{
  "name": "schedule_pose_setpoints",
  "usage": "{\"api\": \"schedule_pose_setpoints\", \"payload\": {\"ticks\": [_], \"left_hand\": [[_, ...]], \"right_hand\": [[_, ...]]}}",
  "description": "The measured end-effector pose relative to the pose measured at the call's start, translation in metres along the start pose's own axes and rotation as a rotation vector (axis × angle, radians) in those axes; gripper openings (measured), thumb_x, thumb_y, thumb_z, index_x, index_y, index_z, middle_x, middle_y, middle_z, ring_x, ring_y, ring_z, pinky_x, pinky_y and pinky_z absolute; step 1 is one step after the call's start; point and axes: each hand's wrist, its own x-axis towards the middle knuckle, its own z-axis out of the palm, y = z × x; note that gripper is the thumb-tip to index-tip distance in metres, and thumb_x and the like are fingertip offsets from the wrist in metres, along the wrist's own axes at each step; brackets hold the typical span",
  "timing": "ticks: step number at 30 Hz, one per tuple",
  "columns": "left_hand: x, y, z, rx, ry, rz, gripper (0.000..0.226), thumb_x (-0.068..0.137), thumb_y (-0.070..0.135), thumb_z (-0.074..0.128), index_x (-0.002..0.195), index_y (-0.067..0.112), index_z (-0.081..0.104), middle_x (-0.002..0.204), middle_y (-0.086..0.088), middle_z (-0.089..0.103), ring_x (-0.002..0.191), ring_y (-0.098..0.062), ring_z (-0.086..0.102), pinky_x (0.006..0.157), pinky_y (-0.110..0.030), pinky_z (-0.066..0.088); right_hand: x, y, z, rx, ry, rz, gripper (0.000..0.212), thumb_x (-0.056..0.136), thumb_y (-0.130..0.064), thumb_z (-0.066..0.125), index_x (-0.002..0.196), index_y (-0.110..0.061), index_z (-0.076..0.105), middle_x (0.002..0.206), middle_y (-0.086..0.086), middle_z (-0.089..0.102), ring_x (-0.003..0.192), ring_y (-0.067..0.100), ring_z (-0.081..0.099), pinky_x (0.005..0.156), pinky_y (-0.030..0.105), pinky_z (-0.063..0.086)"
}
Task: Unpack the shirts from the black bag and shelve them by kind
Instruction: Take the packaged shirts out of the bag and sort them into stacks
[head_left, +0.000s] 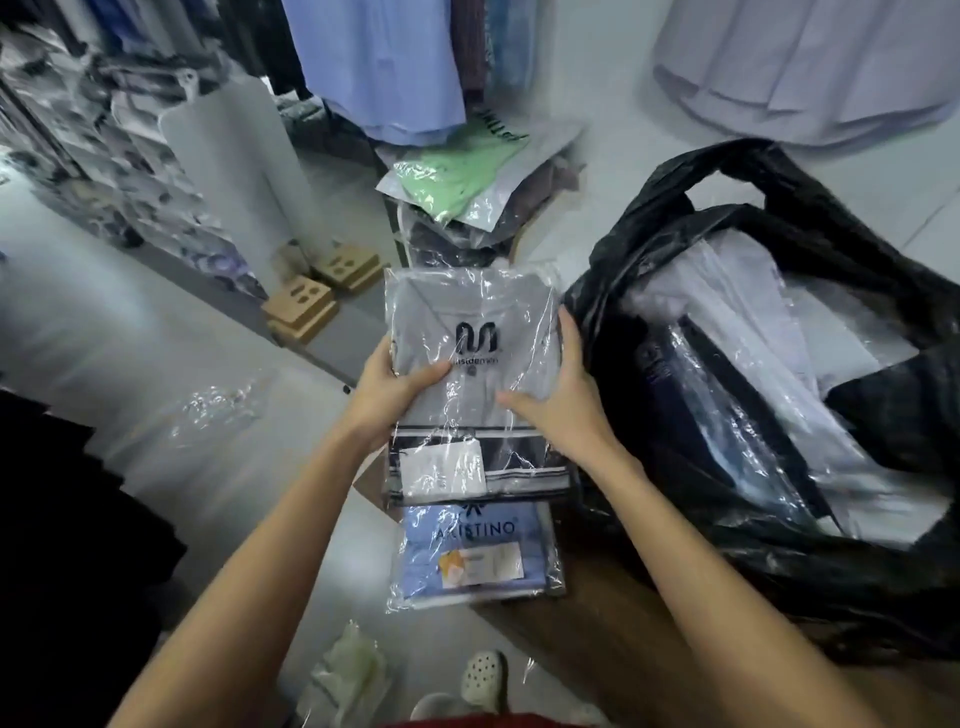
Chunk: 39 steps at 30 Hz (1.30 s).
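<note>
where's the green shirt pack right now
Head view, upper centre: the green shirt pack tops a pile beyond the held grey shirt pack, left of the black bag.

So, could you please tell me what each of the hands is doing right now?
Left hand: holding the grey packaged shirt.
Right hand: holding the same shirt.

The folded grey cloth shirt (470, 364) lies sealed in clear, glossy, crinkled plastic film, as does the pale blue cloth shirt (475, 553) carrying a paper tag. The big black bag (649, 291) is thin, shiny, wrinkled plastic. The grey floor (130, 332) looks smooth and slightly glossy.
</note>
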Motion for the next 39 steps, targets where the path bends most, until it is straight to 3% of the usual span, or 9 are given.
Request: {"api": "schedule_pose_setpoints", "payload": {"ticks": [4,7,10,14,19,24,30,33,39], "left_hand": [[-0.005,-0.067,-0.020,0.118,0.090,-0.140,0.053,0.080,0.006,0.085,0.120,0.019,0.053,0.106,-0.004,0.075,0.087,-0.018,0.077,0.067,-0.031,0.062],[-0.007,-0.120,-0.028,0.233,0.085,-0.226,0.066,0.077,0.013,0.089,0.129,0.017,0.048,0.126,-0.011,0.068,0.104,-0.026,0.073,0.082,-0.044,0.063],[-0.010,-0.153,-0.026,0.351,0.072,-0.337,0.107,0.071,0.024,0.094,0.155,0.019,0.027,0.139,0.005,0.050,0.122,-0.022,0.059,0.102,-0.050,0.054],[-0.002,-0.163,-0.024,0.579,0.123,-0.310,0.117,0.057,0.043,0.094,0.151,0.013,0.031,0.142,-0.011,0.052,0.130,-0.035,0.054,0.109,-0.050,0.047],[0.004,-0.121,-0.014,0.854,0.070,-0.330,0.113,0.076,0.039,0.089,0.161,0.022,0.016,0.147,-0.023,0.033,0.132,-0.045,0.047,0.113,-0.051,0.039],[0.011,-0.071,-0.004,0.861,0.024,-0.086,0.092,0.083,0.014,0.082,0.158,0.017,0.029,0.148,-0.025,0.039,0.139,-0.036,0.041,0.110,-0.040,0.037],[0.024,0.014,0.033,0.835,0.015,0.262,0.080,0.084,0.017,0.080,0.152,0.022,0.040,0.142,-0.013,0.049,0.127,-0.030,0.053,0.105,-0.044,0.046],[0.028,0.040,0.069,0.805,-0.077,0.455,0.074,0.084,0.018,0.075,0.150,0.023,0.042,0.143,-0.008,0.051,0.130,-0.025,0.052,0.108,-0.043,0.046],[0.024,0.047,0.170,0.879,-0.406,0.731,0.065,0.081,0.003,0.072,0.142,0.017,0.053,0.131,-0.006,0.052,0.127,-0.025,0.051,0.106,-0.019,0.033]], "right_hand": [[-0.013,0.050,0.043,-0.242,-0.157,0.155,0.098,0.085,-0.029,0.082,0.161,-0.031,0.020,0.155,0.015,0.039,0.143,0.030,0.040,0.107,0.029,0.035],[-0.020,0.083,0.062,-0.323,-0.246,0.276,0.089,0.087,-0.023,0.080,0.160,-0.025,0.027,0.148,0.019,0.038,0.142,0.033,0.040,0.112,0.029,0.032],[-0.029,0.103,0.072,-0.355,-0.276,0.373,0.083,0.091,-0.020,0.075,0.159,-0.025,0.027,0.141,0.019,0.034,0.137,0.037,0.042,0.113,0.030,0.035],[-0.037,0.109,0.077,-0.444,-0.253,0.304,0.070,0.094,-0.023,0.071,0.153,-0.013,0.036,0.145,0.020,0.029,0.133,0.039,0.043,0.109,0.029,0.033],[-0.032,0.085,0.076,-0.488,-0.246,0.107,0.067,0.098,-0.015,0.062,0.157,-0.012,0.032,0.163,0.022,0.016,0.153,0.037,0.020,0.122,0.034,0.019],[-0.025,0.043,0.079,-0.476,-0.189,-0.125,0.067,0.095,-0.007,0.060,0.156,-0.016,0.034,0.163,0.014,0.021,0.148,0.033,0.031,0.120,0.040,0.034],[-0.008,-0.008,0.037,-0.475,0.007,-0.361,0.071,0.085,0.001,0.070,0.150,-0.009,0.043,0.154,0.018,0.035,0.138,0.035,0.043,0.117,0.042,0.040],[0.000,-0.015,-0.007,-0.501,0.129,-0.336,0.068,0.088,-0.006,0.070,0.150,-0.010,0.043,0.156,0.018,0.035,0.145,0.034,0.036,0.121,0.040,0.033],[-0.018,0.021,-0.113,-0.562,0.337,-0.117,0.071,0.088,-0.014,0.070,0.153,-0.016,0.040,0.151,0.008,0.041,0.140,0.029,0.041,0.116,0.042,0.039]]}}
